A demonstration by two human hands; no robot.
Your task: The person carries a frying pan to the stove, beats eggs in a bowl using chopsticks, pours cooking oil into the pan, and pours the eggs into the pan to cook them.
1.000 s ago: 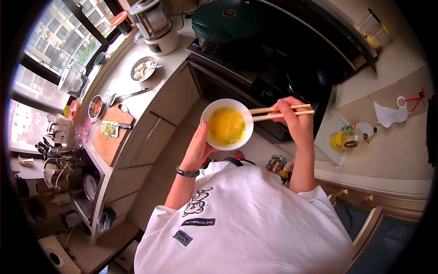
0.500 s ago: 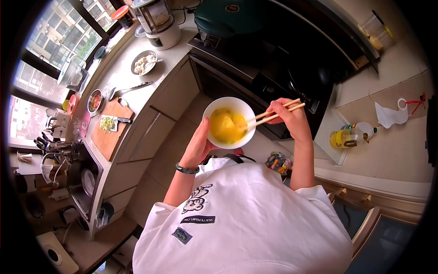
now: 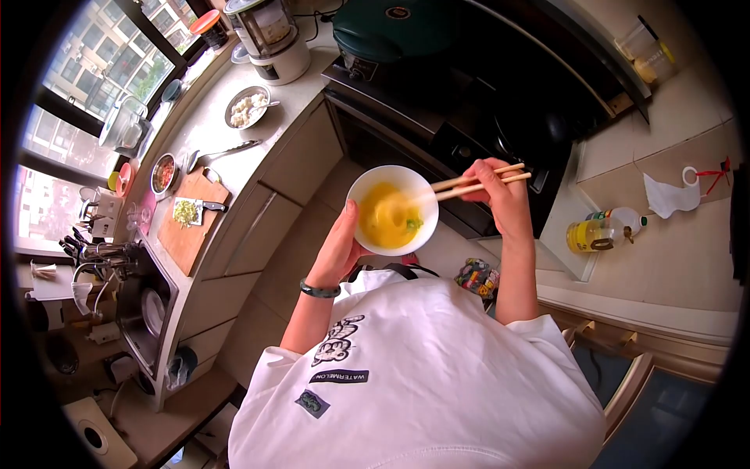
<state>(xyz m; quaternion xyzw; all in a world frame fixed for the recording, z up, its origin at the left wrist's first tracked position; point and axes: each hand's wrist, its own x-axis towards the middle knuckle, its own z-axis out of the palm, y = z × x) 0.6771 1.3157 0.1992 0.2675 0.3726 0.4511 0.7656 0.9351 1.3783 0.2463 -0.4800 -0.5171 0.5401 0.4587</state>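
In my left hand [image 3: 339,246] is a white bowl [image 3: 430,205], gripped at its left side and tilted toward me. Beaten egg [image 3: 376,227] fills the bottom of it, bright yellow, with a small patch of chopped green [image 3: 413,223] near the right side. My right hand [image 3: 497,195] is closed around a pair of wooden chopsticks [image 3: 478,184]. Their tips reach over the bowl's right rim into the egg and are blurred by motion.
On the left counter lie a cutting board [image 3: 178,236], a knife [image 3: 214,206] with chopped greens, a ladle [image 3: 223,153] and a bowl of white pieces [image 3: 248,108]. The stove [image 3: 422,109] stands ahead. An oil bottle [image 3: 591,235] is at right.
The chopsticks have swung within the egg, and my right hand has shifted slightly right and up. Green bits now show at the right of the egg. The bowl stays nearly still.
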